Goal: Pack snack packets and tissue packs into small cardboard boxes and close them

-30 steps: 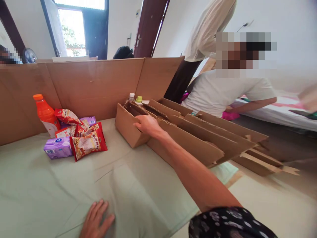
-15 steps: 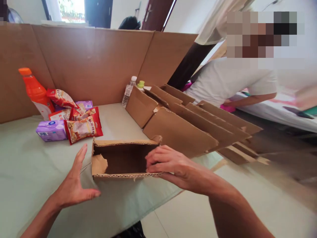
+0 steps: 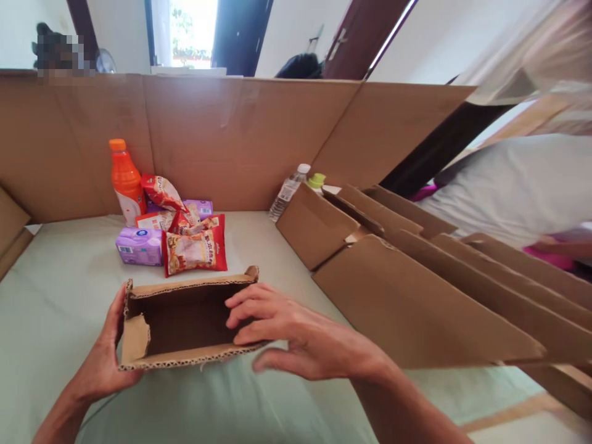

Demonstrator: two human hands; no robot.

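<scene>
A small open-topped cardboard box [image 3: 194, 357] with ragged edges is in front of me, its dark inside showing nothing. My left hand [image 3: 104, 357] is wrapped round the box's left end, thumb on the far side and fingers underneath. Over the right end is my right hand [image 3: 287, 327], its fingers spread over the opening and its thumb apart from the near wall. Beyond the box lie a red snack bag [image 3: 197, 246] and a purple tissue pack [image 3: 139, 246]. An orange drink bottle [image 3: 124, 182] stands behind them.
Large cardboard pieces [image 3: 407, 302] with upright dividers fill the right side. A clear water bottle [image 3: 289, 194] and a green-capped container [image 3: 317, 180] stand behind them. A tall cardboard wall [image 3: 250, 135] borders the pale green cloth [image 3: 50, 308]. Another person's grey top [image 3: 518, 179] shows at right.
My left hand has closed on the box's left end. My right hand has loosened, its thumb coming off the near wall. The view has swung left, and the box sits further left in it.
</scene>
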